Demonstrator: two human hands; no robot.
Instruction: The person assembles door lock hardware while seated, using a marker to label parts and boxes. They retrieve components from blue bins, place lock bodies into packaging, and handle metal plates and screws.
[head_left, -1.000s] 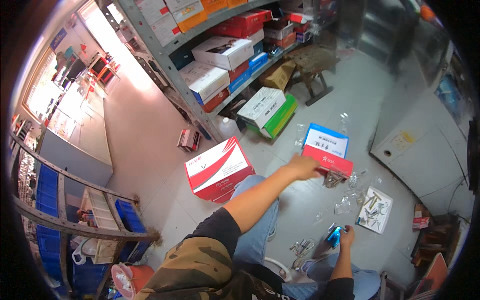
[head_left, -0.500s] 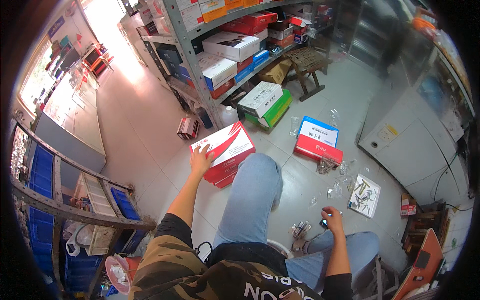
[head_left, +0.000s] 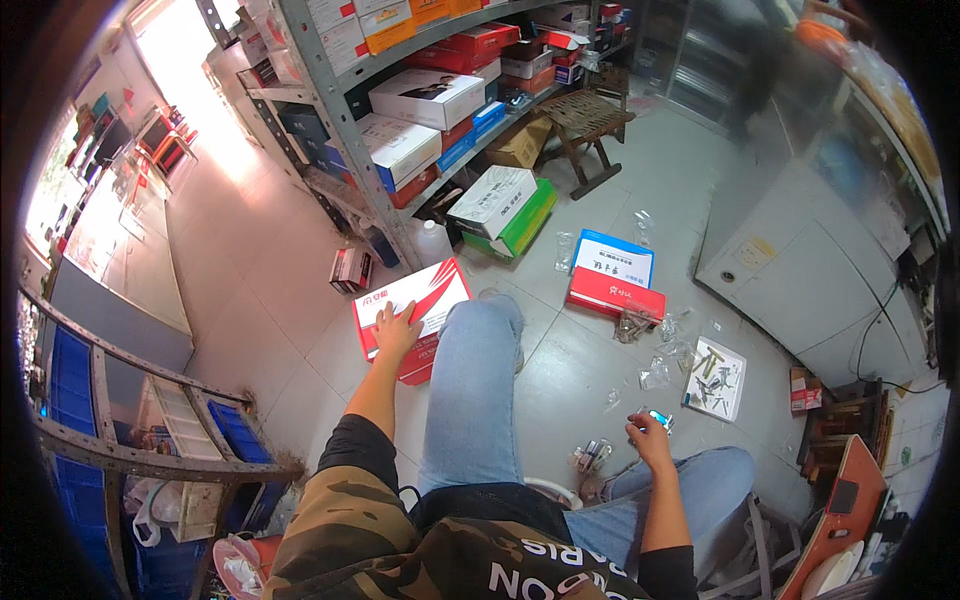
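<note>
- So, left hand [head_left: 396,330] rests flat on the red and white box [head_left: 412,316] on the floor, fingers spread, box lid shut.
- Right hand [head_left: 650,436] pinches a small blue part [head_left: 659,419] at its fingertips.
- Little bagged parts [head_left: 660,372] lie scattered beyond those fingers, looks barely sorted.

Strong daylight pours in from the far left, washing the floor [head_left: 250,270] there to a pale pink glare with lost detail. The middle is evenly lit, with soft, faint shadows. The far right corner is darker and smeared with blur. The fisheye bends the shelf [head_left: 330,110] uprights, and a black rim rings the view.
</note>
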